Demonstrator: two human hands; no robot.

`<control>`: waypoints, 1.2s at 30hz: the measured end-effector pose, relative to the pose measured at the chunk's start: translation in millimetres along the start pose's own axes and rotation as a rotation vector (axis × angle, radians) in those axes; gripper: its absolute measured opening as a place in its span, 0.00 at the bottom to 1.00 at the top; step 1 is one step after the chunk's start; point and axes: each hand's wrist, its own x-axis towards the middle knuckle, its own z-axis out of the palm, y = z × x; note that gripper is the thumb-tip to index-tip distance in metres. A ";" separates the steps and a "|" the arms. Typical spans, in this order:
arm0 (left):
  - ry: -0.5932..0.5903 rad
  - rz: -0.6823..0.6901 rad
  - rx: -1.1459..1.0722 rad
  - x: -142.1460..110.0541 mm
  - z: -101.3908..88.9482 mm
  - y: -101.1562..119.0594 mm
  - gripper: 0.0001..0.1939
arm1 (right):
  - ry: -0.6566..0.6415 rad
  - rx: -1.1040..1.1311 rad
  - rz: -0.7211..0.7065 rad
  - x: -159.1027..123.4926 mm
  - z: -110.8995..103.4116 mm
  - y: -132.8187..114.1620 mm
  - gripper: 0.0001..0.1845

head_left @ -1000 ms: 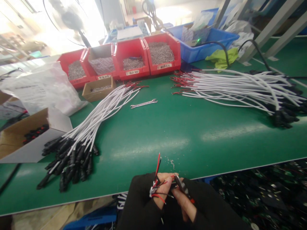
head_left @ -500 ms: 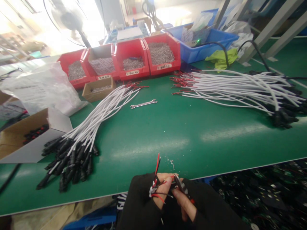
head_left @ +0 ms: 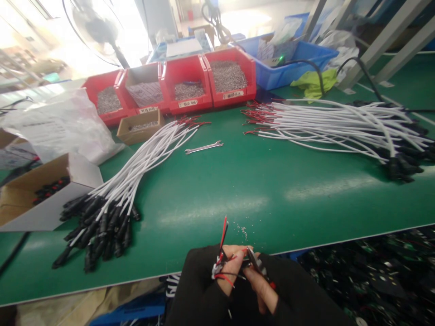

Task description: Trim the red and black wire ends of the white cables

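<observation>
A person's two hands, in black fingerless gloves, meet at the near edge of a green workbench mat. The left hand is closed around a small cluster of thin red and black wires, whose ends stick up above the fingers. The right hand is closed on a small dark cutting tool with red handles, its tip touching the wires. A bundle of white cables with black plugs lies to the left, a larger white cable bundle to the right, a silver spanner between them, and red bins of metal parts behind. The tool works very near bare fingertips; a slip could nick a finger or cut a wire too short.
</observation>
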 end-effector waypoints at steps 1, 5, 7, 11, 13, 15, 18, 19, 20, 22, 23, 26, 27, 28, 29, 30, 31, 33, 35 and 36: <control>0.001 -0.001 -0.003 0.0 0.0 0.1 0.07 | -0.007 -0.004 -0.002 -0.2 1.1 1.6 0.18; -0.010 -0.014 -0.030 -0.2 0.9 -0.8 0.08 | 0.015 0.010 -0.004 -0.8 0.5 2.3 0.21; -0.013 -0.013 -0.027 -0.4 1.5 -1.5 0.08 | 0.043 0.015 0.003 -0.1 -2.4 -2.1 0.22; 0.004 -0.014 -0.030 -1.9 4.3 -2.7 0.08 | 0.095 0.075 -0.034 3.1 -8.5 -16.2 0.14; 0.023 -0.024 -0.063 -2.5 6.9 -2.9 0.08 | 0.112 0.128 -0.035 4.3 -10.0 -21.6 0.12; 0.049 -0.021 -0.111 -2.0 9.0 -2.9 0.08 | 0.083 0.158 -0.006 4.9 -10.8 -23.7 0.14; 0.038 0.027 -0.153 0.7 10.4 -3.9 0.11 | 0.048 0.141 -0.031 6.1 -12.8 -20.9 0.18; 0.028 0.044 -0.158 1.5 10.7 -5.0 0.12 | 0.060 0.127 -0.058 6.9 -13.7 -19.1 0.18; 0.028 0.048 -0.167 1.9 10.9 -6.6 0.11 | 0.080 0.113 -0.082 7.7 -14.6 -17.1 0.17; 0.045 0.005 -0.216 1.5 11.6 -10.6 0.09 | 0.094 0.112 -0.077 9.5 -15.7 -13.5 0.13; 0.050 -0.034 -0.234 0.8 11.9 -12.7 0.08 | 0.084 0.130 -0.056 10.2 -15.6 -12.2 0.13; 0.036 -0.136 -0.176 -1.3 11.4 -16.5 0.12 | 0.045 0.195 0.014 10.6 -13.5 -11.0 0.19; 0.035 -0.150 -0.143 -1.3 10.6 -16.5 0.13 | 0.050 0.199 0.023 10.1 -12.3 -11.4 0.20; 0.041 -0.152 -0.126 -0.8 9.5 -15.9 0.14 | 0.065 0.191 0.022 9.5 -11.1 -12.2 0.19; 0.042 -0.143 -0.130 0.2 8.1 -14.8 0.15 | 0.086 0.175 0.017 8.8 -9.6 -13.1 0.18; 0.037 -0.118 -0.141 1.5 6.4 -13.3 0.15 | 0.114 0.159 0.012 8.2 -7.7 -13.8 0.16; 0.023 -0.084 -0.149 2.9 4.6 -11.6 0.16 | 0.142 0.162 0.006 7.7 -5.4 -14.3 0.14; -0.012 -0.029 -0.160 5.1 0.8 -8.6 0.17 | 0.197 0.245 -0.020 7.1 0.9 -13.5 0.09; -0.046 -0.029 -0.175 5.3 -2.4 -7.8 0.17 | 0.251 0.383 -0.081 6.8 7.8 -11.3 0.03; -0.063 -0.038 -0.192 4.5 -3.7 -8.8 0.17 | 0.267 0.453 -0.115 6.5 10.7 -10.3 0.05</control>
